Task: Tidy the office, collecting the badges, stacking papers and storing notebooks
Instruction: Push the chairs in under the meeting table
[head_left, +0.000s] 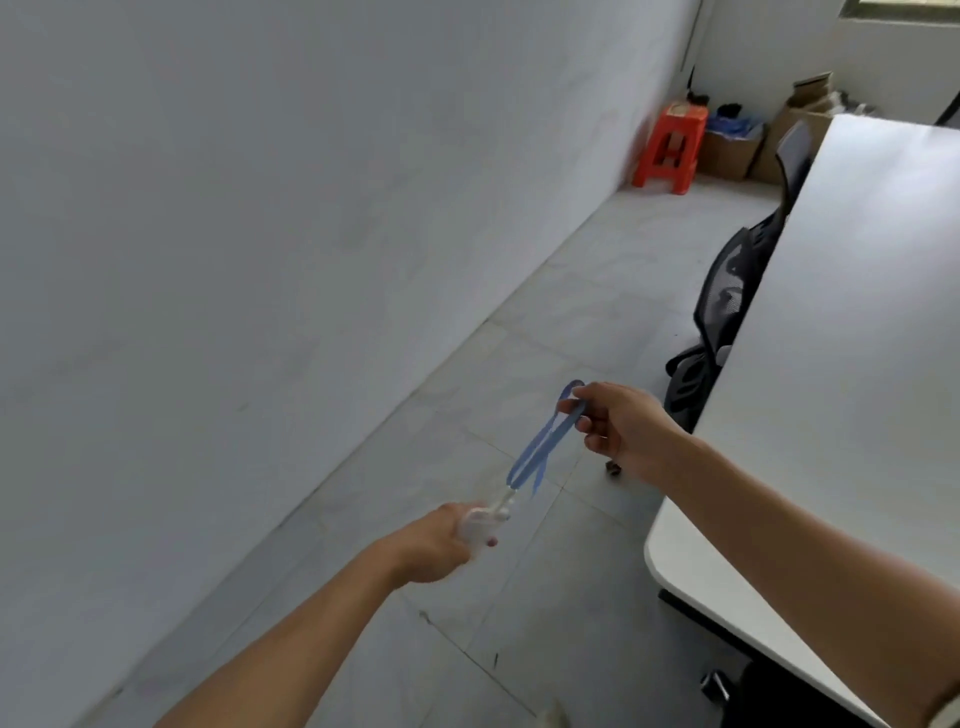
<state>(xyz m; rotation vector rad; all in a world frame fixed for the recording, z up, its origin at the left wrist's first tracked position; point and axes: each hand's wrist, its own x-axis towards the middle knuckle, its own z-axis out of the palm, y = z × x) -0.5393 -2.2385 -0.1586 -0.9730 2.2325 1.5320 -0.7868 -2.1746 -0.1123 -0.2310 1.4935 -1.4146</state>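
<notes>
Left grip (436, 545) clasps the badge (478, 525); right grip (618, 421) pinches its blue strap (543, 444). The strap runs straight between them, slanting toward the worktop (857, 338).

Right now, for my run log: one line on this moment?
left hand: grips badge | right hand: pinches blue lanyard | stretched between hands

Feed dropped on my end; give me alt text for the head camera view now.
The left hand grips a white plastic badge holder while the right hand pinches the loop of its blue ribbon lanyard, stretched between them above a grey tiled floor. A white table stands at right, a black mesh office chair beside it.
</notes>
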